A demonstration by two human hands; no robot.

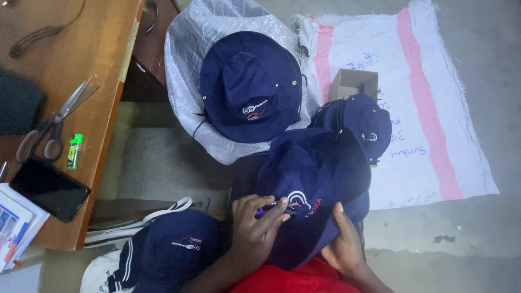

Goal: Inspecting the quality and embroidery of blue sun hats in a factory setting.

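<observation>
On the lap, keep the navy hat steady: right hand gripping the brim from below, left hand pinching a small purple tool at the stitched logo. Work slowly, avoiding the fabric.

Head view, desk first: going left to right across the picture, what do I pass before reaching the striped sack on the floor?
Black phone → scissors → green lighter → navy brimmed hat on the white bag → small cardboard box → white sack with pink stripes.
</observation>
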